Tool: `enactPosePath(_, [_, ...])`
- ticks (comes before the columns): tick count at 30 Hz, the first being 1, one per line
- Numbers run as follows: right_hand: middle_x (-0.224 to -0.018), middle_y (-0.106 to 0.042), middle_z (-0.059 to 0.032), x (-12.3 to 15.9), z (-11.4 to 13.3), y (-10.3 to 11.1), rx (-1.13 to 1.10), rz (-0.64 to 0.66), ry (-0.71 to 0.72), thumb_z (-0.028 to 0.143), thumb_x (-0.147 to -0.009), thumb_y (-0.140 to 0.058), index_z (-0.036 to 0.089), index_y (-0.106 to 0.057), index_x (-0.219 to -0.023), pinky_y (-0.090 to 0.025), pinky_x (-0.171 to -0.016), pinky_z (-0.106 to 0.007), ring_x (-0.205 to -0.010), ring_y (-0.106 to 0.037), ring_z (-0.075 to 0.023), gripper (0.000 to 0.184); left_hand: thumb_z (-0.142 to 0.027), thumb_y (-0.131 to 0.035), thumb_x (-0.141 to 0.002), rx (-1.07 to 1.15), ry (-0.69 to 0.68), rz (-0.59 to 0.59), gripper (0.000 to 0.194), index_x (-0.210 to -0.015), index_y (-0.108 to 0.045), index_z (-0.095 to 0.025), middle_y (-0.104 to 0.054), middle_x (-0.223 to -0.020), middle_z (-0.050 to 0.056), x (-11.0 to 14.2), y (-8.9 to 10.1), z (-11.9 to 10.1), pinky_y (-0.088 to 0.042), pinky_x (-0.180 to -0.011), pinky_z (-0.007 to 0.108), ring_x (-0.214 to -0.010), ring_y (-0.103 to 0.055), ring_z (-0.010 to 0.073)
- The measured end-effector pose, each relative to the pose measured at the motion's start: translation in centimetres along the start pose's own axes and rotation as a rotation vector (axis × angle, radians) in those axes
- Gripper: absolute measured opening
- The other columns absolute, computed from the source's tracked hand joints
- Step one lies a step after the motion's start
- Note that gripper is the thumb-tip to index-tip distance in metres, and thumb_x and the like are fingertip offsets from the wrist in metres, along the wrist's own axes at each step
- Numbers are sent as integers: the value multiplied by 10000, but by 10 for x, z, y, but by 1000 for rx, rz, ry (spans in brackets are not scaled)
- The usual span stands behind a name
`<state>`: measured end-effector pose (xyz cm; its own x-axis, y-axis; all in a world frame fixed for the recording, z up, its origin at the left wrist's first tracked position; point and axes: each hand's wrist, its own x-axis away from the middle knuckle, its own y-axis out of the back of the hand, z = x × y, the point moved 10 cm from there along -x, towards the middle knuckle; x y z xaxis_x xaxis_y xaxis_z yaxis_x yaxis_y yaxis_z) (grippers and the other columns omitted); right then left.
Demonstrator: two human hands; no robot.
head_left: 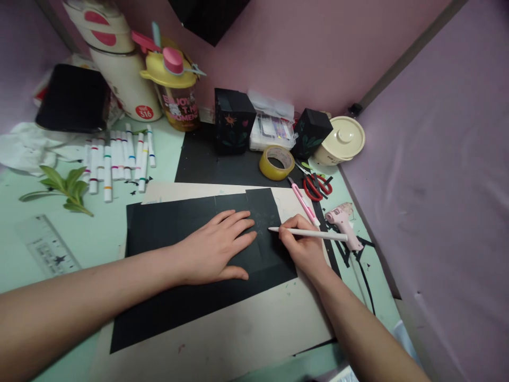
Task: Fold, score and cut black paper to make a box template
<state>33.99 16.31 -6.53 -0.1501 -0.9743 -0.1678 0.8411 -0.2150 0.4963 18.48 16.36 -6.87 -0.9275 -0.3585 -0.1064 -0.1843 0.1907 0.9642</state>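
A sheet of black paper [167, 297] lies on a pale board [238, 329], its right part marked with faint lines. Flat on the sheet, my left hand [217, 246] has its fingers spread, palm down. My right hand [306, 246] pinches a slim white pen [314, 232] at the sheet's right side. The pen's tip points left, close to faint marks on the black paper; whether it touches the surface I cannot tell.
Behind the sheet are a yellow tape roll [277, 163], scissors [316, 185], a pink cutter [303, 200] and two decorated black boxes [234, 121]. A glue gun [345, 225] lies right. Several markers [119, 159], a leafy sprig [67, 188] and a ruler [51, 249] are left.
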Motion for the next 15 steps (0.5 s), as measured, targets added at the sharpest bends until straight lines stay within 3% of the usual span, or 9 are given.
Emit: enactPosePath(15, [-600,-541,46,1,1,-1,-12,13,24,140,-789,-596,215,-518,-648,-373,-535,-245,-572,-496,-118,179,-678,-527,-862,-11,5,12,732,-1343,-537,-127,-499,-1419,190,0,-2,1,-264,-1140,530,-1391,-350,368])
